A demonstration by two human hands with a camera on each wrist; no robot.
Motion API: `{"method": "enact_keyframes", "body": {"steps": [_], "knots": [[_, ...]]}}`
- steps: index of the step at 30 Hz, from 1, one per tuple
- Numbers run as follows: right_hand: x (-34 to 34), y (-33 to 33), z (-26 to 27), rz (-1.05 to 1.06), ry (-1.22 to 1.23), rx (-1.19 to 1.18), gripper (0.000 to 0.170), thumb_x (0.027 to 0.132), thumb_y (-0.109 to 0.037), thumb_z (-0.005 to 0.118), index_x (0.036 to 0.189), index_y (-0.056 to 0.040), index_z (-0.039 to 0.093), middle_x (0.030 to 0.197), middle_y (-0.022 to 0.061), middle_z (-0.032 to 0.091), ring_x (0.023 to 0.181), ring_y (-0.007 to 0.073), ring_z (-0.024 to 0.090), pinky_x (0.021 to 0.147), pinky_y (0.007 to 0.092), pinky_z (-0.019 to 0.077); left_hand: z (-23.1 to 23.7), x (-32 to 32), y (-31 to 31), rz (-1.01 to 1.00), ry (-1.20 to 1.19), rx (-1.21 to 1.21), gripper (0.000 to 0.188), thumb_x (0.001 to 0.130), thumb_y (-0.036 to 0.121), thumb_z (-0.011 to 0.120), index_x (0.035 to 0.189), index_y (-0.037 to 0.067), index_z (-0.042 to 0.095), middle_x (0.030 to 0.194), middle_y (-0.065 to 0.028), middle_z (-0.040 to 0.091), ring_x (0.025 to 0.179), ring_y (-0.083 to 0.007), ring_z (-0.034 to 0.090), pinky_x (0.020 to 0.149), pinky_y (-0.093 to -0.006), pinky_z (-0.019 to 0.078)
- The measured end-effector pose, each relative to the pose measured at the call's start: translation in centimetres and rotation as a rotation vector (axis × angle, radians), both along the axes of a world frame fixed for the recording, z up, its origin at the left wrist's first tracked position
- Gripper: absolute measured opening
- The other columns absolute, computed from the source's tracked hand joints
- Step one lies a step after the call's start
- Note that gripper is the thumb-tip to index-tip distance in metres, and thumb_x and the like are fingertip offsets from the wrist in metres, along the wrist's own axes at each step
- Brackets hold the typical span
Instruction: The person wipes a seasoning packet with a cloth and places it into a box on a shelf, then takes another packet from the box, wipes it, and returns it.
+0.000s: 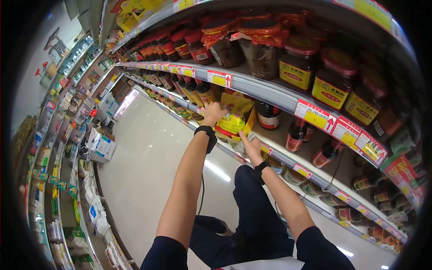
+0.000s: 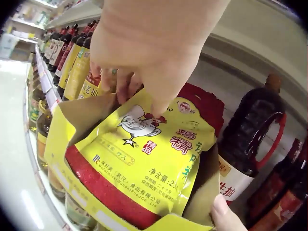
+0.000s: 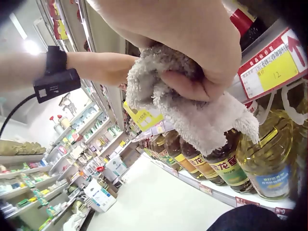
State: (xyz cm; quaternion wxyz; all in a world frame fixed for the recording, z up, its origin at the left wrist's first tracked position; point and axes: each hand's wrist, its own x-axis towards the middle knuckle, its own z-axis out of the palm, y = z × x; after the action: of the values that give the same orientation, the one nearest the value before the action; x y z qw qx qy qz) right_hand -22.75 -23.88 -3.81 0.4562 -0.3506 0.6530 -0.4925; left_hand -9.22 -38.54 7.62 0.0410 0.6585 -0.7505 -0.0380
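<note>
Right hand [image 3: 192,38] grips grey cloth [image 3: 202,120] by yellow box [image 2: 58,139], front edge of shelf [image 1: 284,163]. Left hand [image 2: 149,57] over pouch [image 2: 139,161] — grip unclear. Likely steadying box; shifting calls for both hands.

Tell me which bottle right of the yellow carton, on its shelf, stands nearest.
The red-handled light soy sauce bottle; the other bottles there stand farther right.

The top edge of the left-wrist view cuts off the left hand [image 2: 149,53], which hides part of a glossy yellow-and-red plastic bag [image 2: 127,161]; a yellow cardboard box [image 2: 57,144] runs past the bottom. Fluffy grey cloth [image 3: 197,118] hides some fingers of the right hand [image 3: 187,38].
</note>
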Motion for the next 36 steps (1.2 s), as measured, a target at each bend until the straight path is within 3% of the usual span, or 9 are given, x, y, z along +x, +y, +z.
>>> {"method": "enact_keyframes", "body": {"steps": [7, 10, 16, 19, 24, 26, 27, 30, 36], "knots": [[0.2, 0.1, -0.6, -0.042, 0.023, -0.046, 0.088, 0.073, -0.069, 0.068, 0.104, 0.0126, 0.060, 0.101, 0.0336, 0.065, 0.100, 0.0430, 0.064, 0.089, 0.0432, 0.0486, -2.7, -0.1, -3.7, 0.113, 0.120, -0.177, 0.050, 0.078, 0.058, 0.069, 0.105, 0.017, 0.074, 0.107, -0.0131, 0.070, 0.112, -0.0366, 0.056, 0.095, -0.0495, 0.0402], [0.0, 0.4, 0.1, 0.002, -0.004, -0.006, 0.086, 0.074, -0.068, 0.068, 0.104, 0.0122, 0.060, 0.102, 0.0328, 0.065, 0.102, 0.0431, 0.064, 0.091, 0.0434, 0.0479, -5.2, 0.9, -7.4, 0.073, 0.320, -0.107, 0.059, 0.085, 0.055, 0.061, 0.106, 0.000, 0.071, 0.111, -0.0174, 0.069, 0.106, -0.0346, 0.062, 0.089, -0.0427, 0.0466], [0.6, 0.6, 0.2, -0.050, 0.045, -0.040, 0.085, 0.075, -0.066, 0.067, 0.106, 0.0120, 0.059, 0.104, 0.0326, 0.065, 0.104, 0.0431, 0.063, 0.092, 0.0438, 0.0478, -4.7, 2.3, -7.6, 0.010, 0.382, -0.096, 0.042, 0.086, 0.030, 0.070, 0.112, -0.002, 0.066, 0.104, -0.0170, 0.071, 0.099, -0.0267, 0.065, 0.084, -0.0340, 0.0488], [1.0, 0.7, 0.1, -0.073, 0.058, -0.042, 0.085, 0.076, -0.066, 0.067, 0.108, 0.0124, 0.058, 0.106, 0.0331, 0.064, 0.106, 0.0436, 0.062, 0.093, 0.0440, 0.0474, -3.3, 3.3, -6.9, -0.043, 0.738, 0.029, 0.027, 0.081, 0.011, 0.067, 0.104, -0.004, 0.068, 0.093, -0.0137, 0.071, 0.087, -0.0248, 0.064, 0.077, -0.0358, 0.0488], [0.9, 0.7, 0.9, -0.084, 0.039, 0.034, 0.088, 0.076, -0.066, 0.067, 0.114, 0.0128, 0.055, 0.111, 0.0339, 0.062, 0.108, 0.0436, 0.061, 0.094, 0.0445, 0.0468, -2.5, 4.9, -5.7, -0.124, 0.523, 0.002, 0.022, 0.089, 0.007, 0.061, 0.110, 0.001, 0.064, 0.098, -0.0077, 0.069, 0.091, -0.0173, 0.062, 0.076, -0.0329, 0.0476], [0.6, 0.9, 1.5, -0.070, 0.057, 0.019, 0.087, 0.076, -0.065, 0.068, 0.114, 0.0125, 0.055, 0.111, 0.0338, 0.062, 0.108, 0.0437, 0.061, 0.093, 0.0447, 0.0467, -5.3, 5.9, -6.6, -0.286, 1.041, -0.059, 0.015, 0.085, 0.008, 0.062, 0.096, -0.002, 0.058, 0.086, -0.0128, 0.066, 0.084, -0.0220, 0.063, 0.075, -0.0336, 0.0479], [0.5, 1.0, 1.6, -0.060, 0.065, 0.007, 0.086, 0.077, -0.064, 0.068, 0.113, 0.0122, 0.054, 0.111, 0.0336, 0.062, 0.107, 0.0437, 0.061, 0.093, 0.0449, 0.0466, -2.5, 5.1, -2.8, -0.291, 1.193, 0.005, 0.004, 0.090, 0.002, 0.056, 0.091, 0.000, 0.054, 0.084, -0.0061, 0.063, 0.081, -0.0134, 0.059, 0.074, -0.0288, 0.0460], [0.7, 0.8, 1.4, -0.114, 0.094, -0.043, 0.081, 0.077, -0.061, 0.070, 0.107, 0.0123, 0.054, 0.108, 0.0337, 0.061, 0.105, 0.0449, 0.060, 0.092, 0.0468, 0.0455, -0.8, 4.7, 3.5, -0.265, 1.310, -0.167, 0.004, 0.093, -0.001, 0.053, 0.095, 0.002, 0.055, 0.087, -0.0029, 0.062, 0.083, -0.0097, 0.058, 0.076, -0.0269, 0.0455], [2.0, 2.8, 2.1, -0.227, 0.387, -0.477, 0.063, 0.073, -0.038, 0.081, 0.107, 0.0052, 0.050, 0.106, 0.0241, 0.052, 0.103, 0.0408, 0.051, 0.090, 0.0445, 0.0409, -1.4, 3.9, 11.2, -0.167, 1.390, -0.436, 0.008, 0.093, -0.001, 0.054, 0.099, -0.001, 0.058, 0.089, -0.0057, 0.065, 0.086, -0.0124, 0.060, 0.079, -0.0265, 0.0461]]}}
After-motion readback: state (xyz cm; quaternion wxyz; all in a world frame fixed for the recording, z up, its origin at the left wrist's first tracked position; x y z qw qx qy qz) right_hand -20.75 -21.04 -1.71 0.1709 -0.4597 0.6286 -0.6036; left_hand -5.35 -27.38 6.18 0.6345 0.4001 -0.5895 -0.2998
